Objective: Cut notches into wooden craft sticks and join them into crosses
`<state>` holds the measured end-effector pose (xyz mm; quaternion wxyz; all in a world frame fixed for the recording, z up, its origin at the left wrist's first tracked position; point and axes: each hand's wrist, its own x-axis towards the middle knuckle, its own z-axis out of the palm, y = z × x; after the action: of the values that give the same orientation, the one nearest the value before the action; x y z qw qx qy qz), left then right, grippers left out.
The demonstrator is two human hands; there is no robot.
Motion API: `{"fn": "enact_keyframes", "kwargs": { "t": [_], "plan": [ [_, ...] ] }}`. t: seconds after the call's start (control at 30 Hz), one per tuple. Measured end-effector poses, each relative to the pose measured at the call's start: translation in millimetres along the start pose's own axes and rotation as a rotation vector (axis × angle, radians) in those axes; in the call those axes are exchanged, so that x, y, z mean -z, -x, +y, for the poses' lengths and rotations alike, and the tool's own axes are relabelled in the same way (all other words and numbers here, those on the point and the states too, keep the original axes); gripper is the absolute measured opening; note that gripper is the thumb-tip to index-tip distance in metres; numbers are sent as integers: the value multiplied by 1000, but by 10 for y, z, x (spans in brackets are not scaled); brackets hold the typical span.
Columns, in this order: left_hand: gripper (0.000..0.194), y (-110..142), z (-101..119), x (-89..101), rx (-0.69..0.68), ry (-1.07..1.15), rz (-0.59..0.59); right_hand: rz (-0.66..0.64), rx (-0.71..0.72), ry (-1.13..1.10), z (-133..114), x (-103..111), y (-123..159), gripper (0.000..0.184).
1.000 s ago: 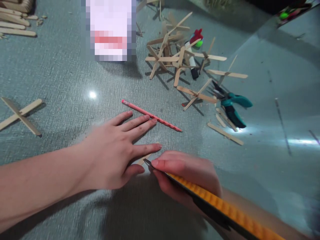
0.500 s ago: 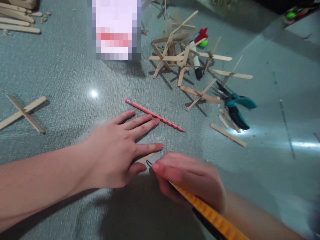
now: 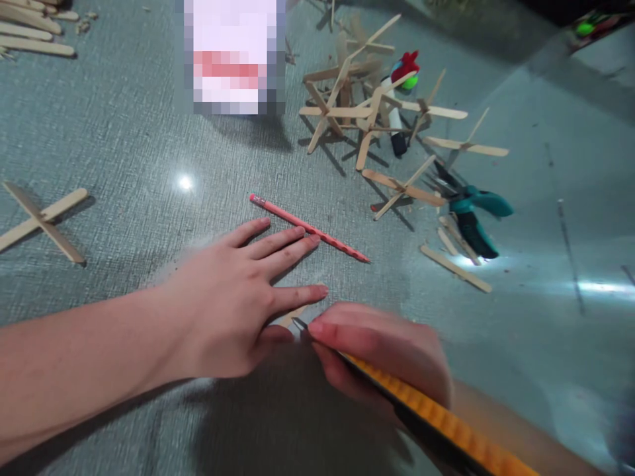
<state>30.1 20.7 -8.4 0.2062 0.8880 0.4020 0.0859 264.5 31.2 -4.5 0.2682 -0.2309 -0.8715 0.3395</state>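
My left hand (image 3: pixel 233 304) lies flat on the grey table with its fingers spread, pressing down a wooden craft stick (image 3: pixel 294 315) of which only a short end shows between forefinger and thumb. My right hand (image 3: pixel 381 357) is closed round an orange and black utility knife (image 3: pixel 421 416). The knife's blade tip touches the stick right beside my left thumb. A red pencil (image 3: pixel 310 229) lies just beyond my left fingertips.
A pile of crossed craft sticks (image 3: pixel 370 112) stands at the back right with a glue bottle (image 3: pixel 397 125) among them. Teal-handled pliers (image 3: pixel 471 215) and loose sticks lie to the right. Another stick cross (image 3: pixel 42 221) is at left, more sticks (image 3: pixel 30 36) top left.
My right hand and the knife have shifted slightly, the blade tip staying on the stick. The left hand has stayed in place. The view has drifted a little.
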Motion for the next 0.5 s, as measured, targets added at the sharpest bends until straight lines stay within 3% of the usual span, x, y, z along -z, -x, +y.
{"fn": "enact_keyframes", "kwargs": {
  "t": [0.4, 0.5],
  "plan": [
    [60, -8, -13, -29, -12, -19, 11, -28, 0, 34, -19, 0, -2, 32],
    [60, 2, -10, -32, -8, -26, 14, -56, -40, -45, -20, -10, 3, 17]
  ]
}}
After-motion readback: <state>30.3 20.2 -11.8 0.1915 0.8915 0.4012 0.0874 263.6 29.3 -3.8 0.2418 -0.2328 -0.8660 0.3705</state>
